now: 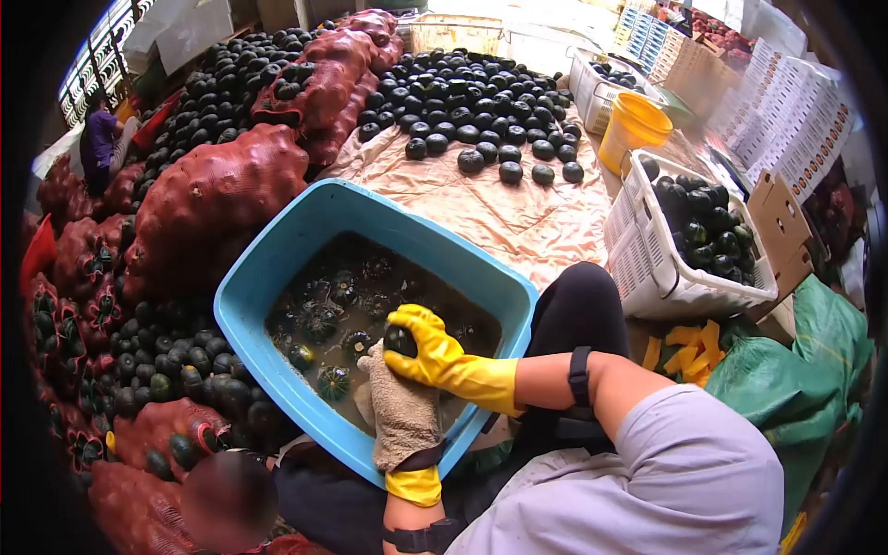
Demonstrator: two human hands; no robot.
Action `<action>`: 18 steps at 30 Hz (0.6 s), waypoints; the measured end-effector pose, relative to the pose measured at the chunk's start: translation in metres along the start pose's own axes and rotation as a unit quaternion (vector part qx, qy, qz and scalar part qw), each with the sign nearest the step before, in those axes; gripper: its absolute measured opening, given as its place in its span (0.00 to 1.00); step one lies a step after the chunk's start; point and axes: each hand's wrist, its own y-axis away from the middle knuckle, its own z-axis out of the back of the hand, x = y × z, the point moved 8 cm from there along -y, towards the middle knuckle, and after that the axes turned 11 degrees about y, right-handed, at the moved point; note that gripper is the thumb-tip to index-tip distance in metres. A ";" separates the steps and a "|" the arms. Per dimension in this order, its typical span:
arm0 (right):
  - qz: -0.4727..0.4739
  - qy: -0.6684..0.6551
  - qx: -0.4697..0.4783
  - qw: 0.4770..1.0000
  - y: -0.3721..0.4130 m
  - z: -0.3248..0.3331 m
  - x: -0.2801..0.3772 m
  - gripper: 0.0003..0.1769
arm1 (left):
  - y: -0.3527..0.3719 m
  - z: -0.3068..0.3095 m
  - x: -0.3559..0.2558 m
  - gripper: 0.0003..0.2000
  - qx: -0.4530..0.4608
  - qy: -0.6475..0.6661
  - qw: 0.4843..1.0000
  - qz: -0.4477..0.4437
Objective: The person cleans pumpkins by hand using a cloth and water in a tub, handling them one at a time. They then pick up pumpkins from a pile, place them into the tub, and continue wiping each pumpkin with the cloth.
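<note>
My right hand (430,350), in a yellow rubber glove, is closed around a small dark green squash (400,340) above the blue tub (242,277). A tan terry cloth mitt (405,416) covers my left hand, with a yellow glove cuff showing at the wrist. The mitt's upper end touches the lower side of the squash; the fingers inside it are hidden. Murky brown water (370,268) fills part of the tub, and several dark green squashes (333,381) float or sit in it, some with ribbed tops and stems.
Red mesh sacks (217,203) and heaped squashes (185,361) are on the left. More squashes (472,160) lie on a pale sheet (462,217) ahead. To the right stand a full white crate (638,250), a yellow bucket (638,125) and green sacking (786,379). A person (100,139) sits far left.
</note>
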 end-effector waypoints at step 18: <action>-0.122 -0.316 0.136 0.931 0.008 -0.006 0.040 0.28 | 0.029 -0.019 -0.040 0.13 -0.011 -0.215 0.956 -0.200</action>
